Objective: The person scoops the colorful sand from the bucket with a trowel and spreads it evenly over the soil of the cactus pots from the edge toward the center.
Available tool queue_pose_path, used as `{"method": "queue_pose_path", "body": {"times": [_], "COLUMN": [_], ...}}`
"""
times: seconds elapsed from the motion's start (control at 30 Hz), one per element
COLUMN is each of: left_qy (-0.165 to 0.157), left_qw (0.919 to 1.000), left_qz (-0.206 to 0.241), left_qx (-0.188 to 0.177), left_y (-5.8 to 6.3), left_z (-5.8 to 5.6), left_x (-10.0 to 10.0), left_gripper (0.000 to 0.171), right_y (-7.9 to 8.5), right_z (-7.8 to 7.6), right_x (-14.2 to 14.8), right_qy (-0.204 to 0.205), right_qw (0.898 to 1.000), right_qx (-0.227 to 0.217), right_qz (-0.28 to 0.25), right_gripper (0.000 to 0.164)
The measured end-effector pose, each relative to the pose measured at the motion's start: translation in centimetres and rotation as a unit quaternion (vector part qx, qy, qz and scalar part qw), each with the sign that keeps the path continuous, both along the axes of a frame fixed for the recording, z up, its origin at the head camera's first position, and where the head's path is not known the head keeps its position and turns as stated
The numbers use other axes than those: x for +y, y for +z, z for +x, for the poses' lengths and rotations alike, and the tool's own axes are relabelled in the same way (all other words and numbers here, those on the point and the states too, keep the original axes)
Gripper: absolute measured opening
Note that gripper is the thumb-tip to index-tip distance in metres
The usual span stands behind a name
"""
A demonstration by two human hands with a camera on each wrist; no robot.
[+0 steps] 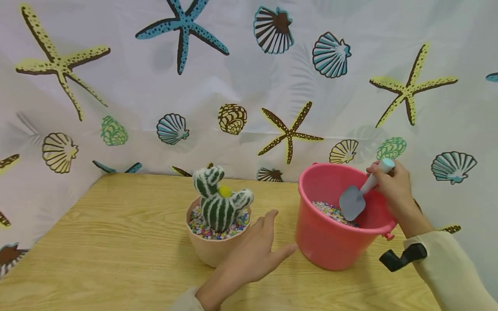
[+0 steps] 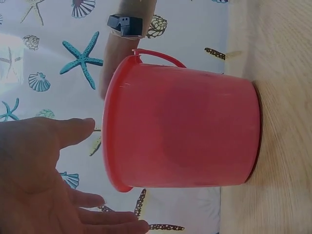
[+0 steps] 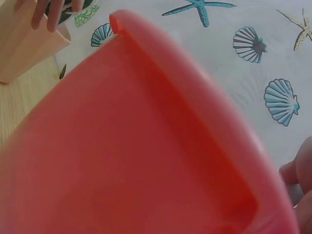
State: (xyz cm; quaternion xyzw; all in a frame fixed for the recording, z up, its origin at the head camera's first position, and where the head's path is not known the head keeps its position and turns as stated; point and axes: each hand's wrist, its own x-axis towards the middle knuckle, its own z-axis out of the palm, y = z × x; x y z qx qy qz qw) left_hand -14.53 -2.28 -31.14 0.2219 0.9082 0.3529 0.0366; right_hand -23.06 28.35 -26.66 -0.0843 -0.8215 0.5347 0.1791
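Observation:
Over the pink bucket (image 1: 330, 248), my right hand (image 1: 393, 183) grips the pale handle of a small grey shovel (image 1: 352, 203). The shovel's blade hangs inside the bucket, above or against the multicoloured pebbles (image 1: 328, 209); whether it touches them I cannot tell. My left hand (image 1: 256, 248) is held between the bucket and a pale pink pot (image 1: 212, 250), fingers extended and thumb spread, holding nothing. A knitted cactus (image 1: 219, 211) with a yellow pompom stands upright in the pot, with coloured pebbles round its base. In the right wrist view the bucket (image 3: 97, 146) hides the shovel's blade.
Everything stands on a light wooden table (image 1: 116, 233). Behind it hangs a white curtain (image 1: 233, 86) printed with starfish and shells. The bucket's handle (image 2: 161, 56) shows at its side in the left wrist view.

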Motion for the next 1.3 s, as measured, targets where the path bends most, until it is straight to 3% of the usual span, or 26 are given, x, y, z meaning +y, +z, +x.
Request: {"method": "queue_pose_path", "body": {"times": [0.23,0.37,0.5,0.7,0.87,1.1,1.3], "left_qy": [-0.005,-0.006,-0.011,-0.027,-0.019,0.001,0.006], "left_qw": [0.9995,0.9992,0.9988,0.9974,0.9983,0.9987,0.9989], "left_qz": [0.016,0.028,0.045,0.061,0.044,0.038,0.035], "left_qx": [-0.028,-0.029,-0.019,0.025,0.034,0.033,0.030], "left_y": [-0.4,-0.4,-0.3,-0.1,-0.1,0.2,0.2], "left_z": [-1.7,-2.7,-3.5,-4.6,-4.8,-4.8,-4.7], "left_x": [1.7,2.4,3.4,5.3,6.5,7.1,7.2], "left_gripper": [0.086,0.087,0.093,0.100,0.105,0.108,0.108], "right_y": [-0.6,-0.6,-0.4,0.0,-0.1,0.0,-0.2], "right_z": [-0.3,-0.6,-0.8,-1.1,-0.9,-0.6,-0.6], "right_x": [-0.5,-0.8,-1.4,-2.5,-3.0,-2.6,-2.3], "right_qy": [0.037,0.067,0.080,0.104,0.129,0.136,0.147], "right_qw": [0.998,0.996,0.995,0.993,0.991,0.990,0.985], "right_qx": [0.014,0.021,0.019,0.009,0.008,0.029,0.043], "right_qz": [0.043,0.056,0.060,0.048,0.040,-0.034,-0.075], "right_gripper": [0.037,0.039,0.037,0.038,0.042,0.022,0.017]}}
